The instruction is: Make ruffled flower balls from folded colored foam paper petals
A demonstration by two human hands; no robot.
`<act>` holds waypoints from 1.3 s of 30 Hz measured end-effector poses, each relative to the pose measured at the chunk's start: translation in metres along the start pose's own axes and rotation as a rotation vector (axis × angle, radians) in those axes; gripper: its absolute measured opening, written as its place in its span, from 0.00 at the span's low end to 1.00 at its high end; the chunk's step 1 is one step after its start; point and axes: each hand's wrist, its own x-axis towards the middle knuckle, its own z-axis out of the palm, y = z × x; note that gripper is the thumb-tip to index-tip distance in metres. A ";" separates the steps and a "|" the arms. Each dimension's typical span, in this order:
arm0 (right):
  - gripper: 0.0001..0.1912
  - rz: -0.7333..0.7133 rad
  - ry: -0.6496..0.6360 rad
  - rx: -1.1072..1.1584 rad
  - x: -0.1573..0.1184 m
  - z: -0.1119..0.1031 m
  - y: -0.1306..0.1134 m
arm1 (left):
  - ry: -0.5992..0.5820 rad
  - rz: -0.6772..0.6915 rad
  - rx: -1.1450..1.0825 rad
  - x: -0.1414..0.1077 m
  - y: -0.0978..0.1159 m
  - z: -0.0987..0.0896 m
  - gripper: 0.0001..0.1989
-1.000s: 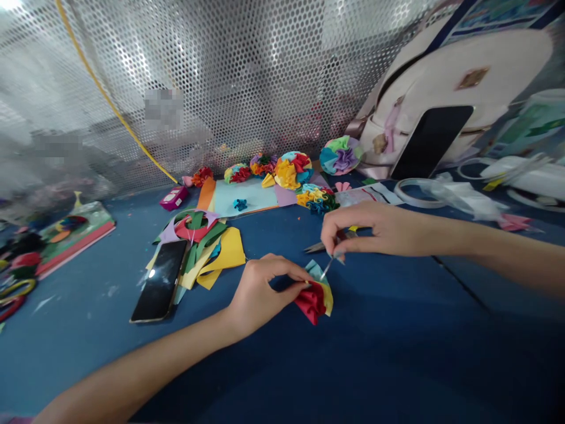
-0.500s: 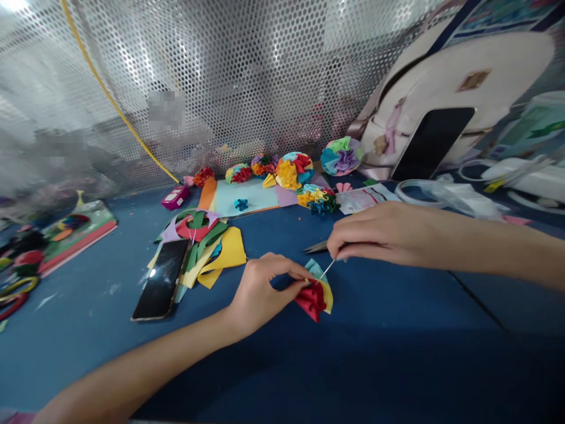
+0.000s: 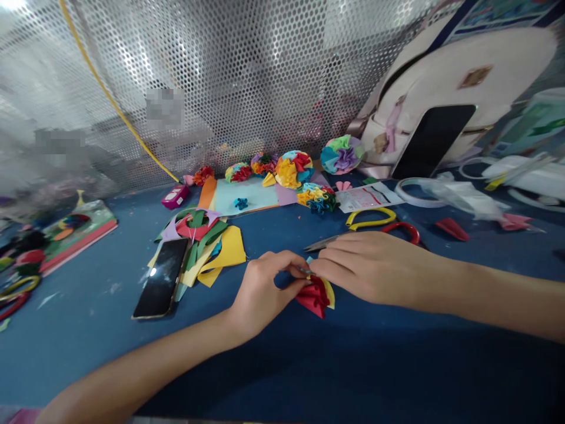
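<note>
My left hand pinches a small gathered piece of felt between thumb and forefinger. Red folds face me, a yellow edge shows on the right, and a bit of light blue peeks out above. My right hand has its fingers pressed together at the top of the felt, almost meeting the left fingertips. A thin greyish sliver shows between the two hands, too small to identify. What the right fingers hold is hidden. Just behind the right hand lie scissors with one yellow and one red handle, blades pointing left.
Left of my hands, a phone overlaps coloured felt scraps. Several ruffled felt balls line the back by a perforated metal panel. A second phone leans on a pale backpack. Red scraps lie right.
My right hand has come left and down to the felt; the light strand stretched between them is no longer visible. The scissors' handles are now uncovered. My left hand keeps its pinch.
</note>
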 end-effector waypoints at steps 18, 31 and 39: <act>0.18 -0.242 0.055 -0.311 0.002 0.003 0.000 | -0.070 -0.181 -0.201 0.006 0.005 -0.003 0.20; 0.18 -0.252 0.101 -0.307 0.004 0.004 -0.001 | -0.086 -0.095 -0.223 0.006 0.004 -0.001 0.19; 0.16 -0.149 0.003 -0.211 0.002 0.001 0.003 | -0.075 -0.082 -0.213 0.005 0.005 -0.004 0.17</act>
